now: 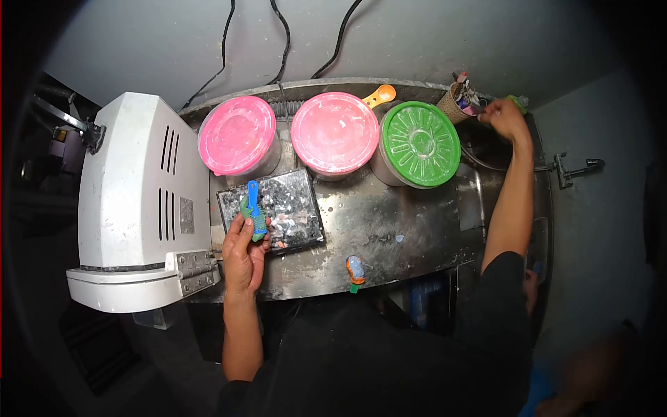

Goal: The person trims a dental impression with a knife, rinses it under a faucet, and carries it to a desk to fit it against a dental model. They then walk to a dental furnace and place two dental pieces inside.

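My left hand [244, 251] is closed around a dental impression tray [254, 208] with a blue handle and green material in it. It holds the tray, handle up, over a black, white-speckled slab [292, 208]. My right hand [505, 117] reaches far out to the right, beside a woven basket [455, 104] of small tools. Its fingertips are pinched together; what lies between them, if anything, is too small to make out. A second impression piece [356, 270], orange and pale blue with a green handle, lies near the counter's front edge.
Two pink-lidded tubs [240, 132] and a green-lidded tub [420, 142] line the back of the metal counter [389, 215], with an orange scoop [382, 95] behind. A white machine [139, 201] stands left. A wall tap [573, 167] is right. Another person's hand [530, 288] shows lower right.
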`<state>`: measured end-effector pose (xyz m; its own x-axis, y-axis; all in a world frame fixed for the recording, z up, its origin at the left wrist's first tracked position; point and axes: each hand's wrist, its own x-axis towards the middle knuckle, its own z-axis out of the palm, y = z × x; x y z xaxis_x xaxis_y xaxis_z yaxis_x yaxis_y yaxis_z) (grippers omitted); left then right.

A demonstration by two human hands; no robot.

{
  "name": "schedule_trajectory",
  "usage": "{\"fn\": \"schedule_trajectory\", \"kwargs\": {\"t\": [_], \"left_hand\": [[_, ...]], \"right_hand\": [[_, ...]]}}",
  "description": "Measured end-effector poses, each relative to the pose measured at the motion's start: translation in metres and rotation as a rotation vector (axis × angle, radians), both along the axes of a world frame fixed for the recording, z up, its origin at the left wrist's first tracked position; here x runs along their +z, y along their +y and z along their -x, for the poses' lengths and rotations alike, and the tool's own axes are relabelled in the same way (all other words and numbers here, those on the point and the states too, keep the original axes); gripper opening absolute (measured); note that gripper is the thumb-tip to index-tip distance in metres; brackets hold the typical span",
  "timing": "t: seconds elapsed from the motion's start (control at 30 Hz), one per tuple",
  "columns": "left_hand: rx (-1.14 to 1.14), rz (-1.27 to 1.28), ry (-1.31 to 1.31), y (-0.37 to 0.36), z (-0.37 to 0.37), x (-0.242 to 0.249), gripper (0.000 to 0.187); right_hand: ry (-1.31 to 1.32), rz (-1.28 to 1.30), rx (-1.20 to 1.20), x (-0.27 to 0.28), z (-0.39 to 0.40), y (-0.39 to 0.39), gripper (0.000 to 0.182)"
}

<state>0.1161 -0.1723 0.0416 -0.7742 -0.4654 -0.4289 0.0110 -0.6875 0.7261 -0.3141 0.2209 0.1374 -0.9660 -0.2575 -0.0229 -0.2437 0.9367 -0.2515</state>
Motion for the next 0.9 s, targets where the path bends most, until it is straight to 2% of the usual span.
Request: {"fn": "schedule_trajectory", "kwargs": {"t": [0.03, 0.13, 0.2, 0.3, 0.4, 0.5, 0.57, 0.6, 0.63, 0.7, 0.73, 0.8, 0.9], "left_hand": [[0.043, 0.039, -0.034, 0.003, -0.004, -0.001, 0.038], [-0.008, 0.074, 0.011, 0.005, -0.024, -0.004, 0.038], [0.031, 0.121, -0.043, 0.014, -0.042, 0.005, 0.037], [0.091, 0.185, -0.106, 0.028, -0.063, 0.023, 0.036], [0.036, 0.141, -0.092, 0.030, -0.090, 0.019, 0.038], [0.017, 0.013, -0.066, 0.031, -0.097, 0.020, 0.041], [0.023, -0.034, -0.053, 0.030, -0.096, 0.017, 0.044], [-0.004, -0.096, -0.020, 0.028, -0.097, 0.012, 0.044], [-0.038, -0.158, 0.011, 0.025, -0.097, 0.006, 0.044], [-0.100, -0.362, 0.038, 0.016, -0.091, 0.003, 0.044], [-0.110, -0.439, 0.064, 0.013, -0.091, 0.000, 0.045], [-0.127, -0.591, 0.120, 0.007, -0.094, -0.009, 0.047], [-0.175, -0.461, 0.076, -0.001, -0.109, -0.007, 0.046]], "right_hand": [[-0.064, -0.294, 0.055, 0.002, 0.034, -0.013, 0.033], [0.092, -0.695, 0.237, -0.016, 0.079, -0.056, 0.031], [-0.037, -0.850, 0.183, -0.001, 0.054, -0.101, 0.042], [-0.169, -0.922, 0.230, 0.003, 0.050, -0.124, 0.050], [-0.066, -0.851, 0.208, 0.000, 0.061, -0.118, 0.053], [0.053, -0.485, 0.323, 0.028, 0.061, -0.086, 0.040], [0.168, -0.245, 0.252, 0.058, 0.014, -0.060, 0.026], [0.108, -0.092, 0.104, 0.069, -0.036, -0.056, 0.018], [0.153, -0.023, 0.071, 0.066, -0.078, -0.045, 0.015], [0.136, 0.177, 0.022, 0.038, -0.165, -0.031, 0.011], [0.021, 0.226, -0.085, 0.017, -0.197, -0.029, 0.011], [-0.131, 0.259, -0.143, -0.036, -0.246, -0.028, 0.015], [-0.312, 0.262, -0.124, -0.128, -0.283, -0.023, 0.028]]}}
